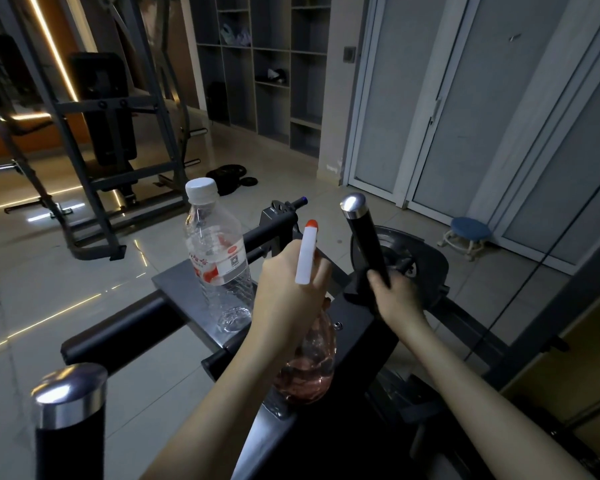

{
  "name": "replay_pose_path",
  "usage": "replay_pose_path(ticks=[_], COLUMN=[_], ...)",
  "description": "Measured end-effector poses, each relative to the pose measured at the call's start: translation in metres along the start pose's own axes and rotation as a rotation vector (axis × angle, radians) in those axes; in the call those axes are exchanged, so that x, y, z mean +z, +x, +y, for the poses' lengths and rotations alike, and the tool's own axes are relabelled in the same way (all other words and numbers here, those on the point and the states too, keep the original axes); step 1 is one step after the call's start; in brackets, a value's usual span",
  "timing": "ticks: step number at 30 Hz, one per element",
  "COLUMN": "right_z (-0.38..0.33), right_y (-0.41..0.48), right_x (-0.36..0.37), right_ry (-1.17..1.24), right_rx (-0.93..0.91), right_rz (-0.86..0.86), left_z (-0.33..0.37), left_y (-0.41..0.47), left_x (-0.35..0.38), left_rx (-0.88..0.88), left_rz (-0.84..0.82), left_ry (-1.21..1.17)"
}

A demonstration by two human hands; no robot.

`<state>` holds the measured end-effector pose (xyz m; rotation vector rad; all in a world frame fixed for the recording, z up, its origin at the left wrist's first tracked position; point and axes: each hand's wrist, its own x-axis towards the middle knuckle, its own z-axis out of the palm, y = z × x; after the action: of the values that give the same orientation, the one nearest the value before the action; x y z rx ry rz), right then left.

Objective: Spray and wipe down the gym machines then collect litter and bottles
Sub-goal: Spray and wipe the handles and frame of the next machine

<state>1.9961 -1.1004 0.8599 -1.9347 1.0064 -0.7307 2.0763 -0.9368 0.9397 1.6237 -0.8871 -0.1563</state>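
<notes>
Beside one water bottle (219,258), left hand (291,296) grips one sprayer (307,254), right hand (397,294) one handle (364,233).

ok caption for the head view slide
Left hand holds a spray bottle, right hand grips the machine's black handle, water bottle standing alongside.

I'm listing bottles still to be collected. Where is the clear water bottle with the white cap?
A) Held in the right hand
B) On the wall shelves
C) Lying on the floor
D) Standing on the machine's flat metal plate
D: the water bottle stands on its base on the machine's plate, with no hand on it; the left hand holds the spray bottle and the right hand grips a black handle.
</notes>
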Motion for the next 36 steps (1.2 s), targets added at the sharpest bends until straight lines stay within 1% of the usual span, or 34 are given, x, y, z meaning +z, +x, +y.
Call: replay_pose_path(ticks=[2, 3, 4, 5, 6, 8, 10, 12, 14, 15, 20, 22, 24, 25, 26, 27, 30, 32, 34, 36], right_z=[-0.005, -0.007, -0.007, -0.007, -0.004, 0.012, 0.027, 0.035, 0.04, 0.039, 0.039, 0.044, 0.042, 0.041, 0.038, 0.036, 0.026, 0.009, -0.015, -0.03], right_y=[-0.001, 0.002, 0.006, 0.007, 0.007, 0.008, 0.012, 0.019, 0.022, 0.021, 0.001, 0.003, 0.001, -0.004, -0.011, -0.018, -0.029, -0.018, -0.001, 0.021], right_x=[-0.005, -0.006, -0.004, 0.001, 0.008, 0.02, 0.014, -0.001, -0.012, -0.014, -0.012, -0.011, -0.004, 0.002, 0.008, 0.014, 0.018, 0.009, -0.001, -0.007], right_ry=[0.245, 0.35, 0.396, 0.388, 0.273, -0.036, -0.23, -0.295, -0.262, -0.231, -0.134, -0.106, -0.053, -0.058, -0.104, -0.164, -0.341, -0.453, -0.619, -0.784], right_rx=[0.177, 0.249, 0.274, 0.261, 0.206, 0.082, 0.017, 0.017, 0.032, 0.031, -0.093, -0.1, -0.059, -0.083, -0.168, -0.307, -0.784, -1.038, -1.233, -1.378], right_rz=[0.281, 0.386, 0.427, 0.4, 0.316, 0.153, 0.067, -0.043, -0.125, -0.126, -0.036, 0.029, 0.113, 0.155, 0.198, 0.244, 0.384, 0.407, 0.423, 0.423], left_z=[0.001, 0.0, -0.001, 0.0, -0.001, -0.002, -0.003, -0.003, -0.001, 0.0, 0.006, 0.002, 0.0, -0.001, -0.002, -0.004, -0.006, -0.006, -0.007, -0.006], left_y=[0.001, 0.001, 0.002, 0.002, 0.002, 0.002, 0.001, 0.0, -0.001, -0.002, -0.007, -0.006, -0.004, -0.003, -0.003, -0.003, -0.004, -0.004, -0.003, -0.003], left_x=[0.0, 0.0, 0.0, 0.0, 0.001, 0.001, 0.0, 0.0, -0.001, 0.0, 0.0, -0.002, -0.003, -0.004, -0.004, -0.003, -0.002, -0.002, -0.002, -0.002], left_rx=[-0.017, -0.03, -0.041, -0.054, -0.065, -0.07, -0.067, -0.07, -0.075, -0.068, -0.007, -0.007, -0.026, -0.033, -0.027, -0.008, 0.048, 0.065, 0.067, 0.062], left_rz=[0.001, 0.004, 0.013, 0.019, 0.023, 0.029, 0.036, 0.037, 0.039, 0.04, 0.059, 0.066, 0.065, 0.061, 0.055, 0.055, 0.064, 0.06, 0.055, 0.05], left_ry=[-0.014, -0.019, -0.03, -0.04, -0.04, -0.019, -0.002, 0.0, -0.004, 0.001, 0.025, 0.004, -0.014, -0.012, 0.002, 0.022, 0.047, 0.058, 0.058, 0.042])
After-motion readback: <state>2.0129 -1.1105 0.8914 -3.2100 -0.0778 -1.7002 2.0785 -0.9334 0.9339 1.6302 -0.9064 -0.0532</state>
